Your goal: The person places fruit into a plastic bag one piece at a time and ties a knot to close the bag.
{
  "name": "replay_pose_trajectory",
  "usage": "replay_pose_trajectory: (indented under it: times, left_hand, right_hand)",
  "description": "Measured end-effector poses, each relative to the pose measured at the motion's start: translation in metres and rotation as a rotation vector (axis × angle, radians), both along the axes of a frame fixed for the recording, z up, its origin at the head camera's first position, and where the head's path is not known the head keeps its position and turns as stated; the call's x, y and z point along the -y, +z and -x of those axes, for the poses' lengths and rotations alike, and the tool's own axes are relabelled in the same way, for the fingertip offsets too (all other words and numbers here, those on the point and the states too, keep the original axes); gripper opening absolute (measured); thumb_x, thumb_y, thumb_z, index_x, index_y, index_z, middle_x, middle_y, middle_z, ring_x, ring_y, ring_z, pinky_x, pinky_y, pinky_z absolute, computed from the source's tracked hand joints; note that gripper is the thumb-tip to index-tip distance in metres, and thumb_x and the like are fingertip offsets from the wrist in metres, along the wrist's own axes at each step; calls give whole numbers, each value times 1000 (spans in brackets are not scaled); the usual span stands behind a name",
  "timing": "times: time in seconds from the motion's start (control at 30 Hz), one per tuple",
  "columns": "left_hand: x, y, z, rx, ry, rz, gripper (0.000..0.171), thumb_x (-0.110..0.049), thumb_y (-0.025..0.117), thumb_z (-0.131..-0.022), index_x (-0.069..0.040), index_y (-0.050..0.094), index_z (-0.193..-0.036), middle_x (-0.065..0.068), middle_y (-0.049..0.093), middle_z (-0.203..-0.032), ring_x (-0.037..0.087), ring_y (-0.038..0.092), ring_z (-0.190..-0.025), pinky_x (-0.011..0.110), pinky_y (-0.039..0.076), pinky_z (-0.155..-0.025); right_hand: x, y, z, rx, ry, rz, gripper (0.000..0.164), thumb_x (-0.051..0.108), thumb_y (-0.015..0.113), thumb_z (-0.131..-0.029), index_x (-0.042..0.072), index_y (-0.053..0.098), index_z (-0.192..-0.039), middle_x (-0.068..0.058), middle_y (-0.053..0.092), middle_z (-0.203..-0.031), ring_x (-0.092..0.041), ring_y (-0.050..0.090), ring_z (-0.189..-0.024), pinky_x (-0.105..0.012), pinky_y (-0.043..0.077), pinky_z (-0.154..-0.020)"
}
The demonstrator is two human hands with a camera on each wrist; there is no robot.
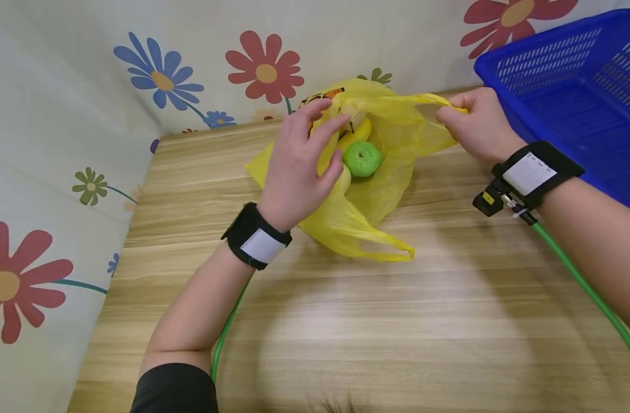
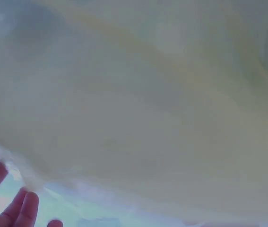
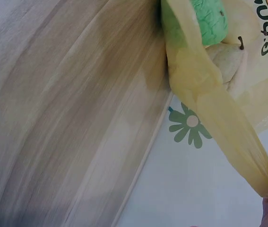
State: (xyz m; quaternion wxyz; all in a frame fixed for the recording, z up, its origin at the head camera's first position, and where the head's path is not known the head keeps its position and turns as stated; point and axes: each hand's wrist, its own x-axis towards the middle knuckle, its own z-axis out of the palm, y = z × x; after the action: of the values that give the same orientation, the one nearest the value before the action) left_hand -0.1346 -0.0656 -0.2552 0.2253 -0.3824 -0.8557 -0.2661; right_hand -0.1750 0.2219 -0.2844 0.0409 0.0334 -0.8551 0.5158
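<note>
A yellow plastic bag (image 1: pixel 382 198) lies on the wooden table with its mouth open. Inside it show a green round fruit-like thing (image 1: pixel 363 159), a yellow banana-like fruit (image 1: pixel 357 133) and a pale fruit with a dark stem (image 3: pixel 227 59). My right hand (image 1: pixel 480 123) grips one handle of the bag and stretches it out to the right. Over the bag's left side is my left hand (image 1: pixel 299 163), its fingers spread and slightly bent. Its fingertips (image 2: pixel 29 208) are close to the bag's edge; contact is hard to tell. The other handle (image 1: pixel 392 250) lies loose toward me.
A blue plastic basket (image 1: pixel 537 106) stands at the right, just beyond my right hand. Flower-patterned covering (image 1: pixel 206 51) rises behind and to the left of the table (image 1: pixel 387 332). Green cables (image 1: pixel 583 278) run from both wrist bands.
</note>
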Motion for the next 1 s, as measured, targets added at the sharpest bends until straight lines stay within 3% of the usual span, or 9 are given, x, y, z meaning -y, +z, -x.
replay_pose_trajectory:
  times: [0.1, 0.23, 0.33, 0.47, 0.57, 0.6, 0.67, 0.8, 1.0]
  left_hand:
    - [-2, 0, -19, -60, -127, 134, 36, -16, 62, -92, -2, 62, -125, 20, 50, -132, 32, 47, -119, 37, 33, -104]
    - [-4, -4, -38, 68, -281, 375, 52, -41, 65, -91, -9, 60, -131, 8, 55, -129, 24, 49, -118, 41, 28, -107]
    - [-1, -8, -44, 215, -305, 548, 59, -48, 69, -86, -14, 58, -134, 0, 60, -124, 17, 51, -115, 46, 19, -112]
    - [2, -13, -39, 387, -274, 626, 38, -27, 73, -87, -12, 66, -121, -3, 66, -106, 12, 57, -98, 42, 25, -111]
    - [5, -14, -32, 448, -243, 563, 11, -15, 69, -89, -10, 68, -99, -2, 63, -86, 13, 55, -79, 30, 43, -89]
    - [5, -14, -30, 457, -228, 528, 5, -14, 67, -90, -10, 66, -93, -1, 60, -80, 14, 53, -74, 27, 45, -80]
    - [6, -12, -27, 464, -195, 448, 12, -17, 65, -93, -9, 63, -84, -1, 52, -71, 15, 49, -66, 24, 39, -63]
    - [6, -4, -22, 452, -133, 273, 19, -17, 61, -97, -6, 66, -82, -1, 41, -59, 15, 42, -57, 23, 30, -55]
    - [7, 13, -16, 439, -140, -69, 31, -8, 55, -99, 0, 56, -69, 2, 34, -56, 16, 37, -51, 24, 26, -51]
  right_hand:
    - [-2, 0, -2, 15, -10, -9, 36, 13, 50, -88, -3, 53, -56, 3, 43, -45, -13, 32, -41, -25, 21, -37]
    - [-3, -2, -6, 30, -19, -28, 36, 14, 50, -89, -1, 54, -56, 3, 43, -46, -13, 34, -42, -25, 22, -37]
    - [-1, -3, -9, 47, -30, -38, 35, 16, 51, -90, 2, 57, -58, 3, 44, -47, -14, 35, -43, -25, 24, -38]
    - [-4, -3, -15, 58, -56, -34, 34, 17, 51, -90, 4, 58, -59, 3, 44, -48, -13, 35, -42, -25, 24, -37]
    - [-9, -2, -22, 60, -65, -16, 36, 16, 49, -90, 2, 54, -57, 3, 42, -46, -13, 32, -40, -27, 21, -36]
    - [-11, 0, -25, 65, -65, -6, 37, 15, 48, -91, 2, 53, -56, 2, 42, -46, -13, 31, -40, -28, 20, -36]
    - [-14, 3, -31, 69, -61, 24, 39, 14, 47, -90, 1, 50, -54, 2, 41, -45, -15, 30, -40, -32, 16, -37]
    - [-20, 16, -41, 42, -24, 137, 42, 9, 46, -91, 1, 42, -50, 0, 35, -45, -18, 25, -43, -37, 10, -45]
    - [-34, 41, -54, -57, 55, 294, 44, 1, 43, -95, -1, 35, -52, -4, 28, -49, -22, 21, -44, -37, 12, -47]
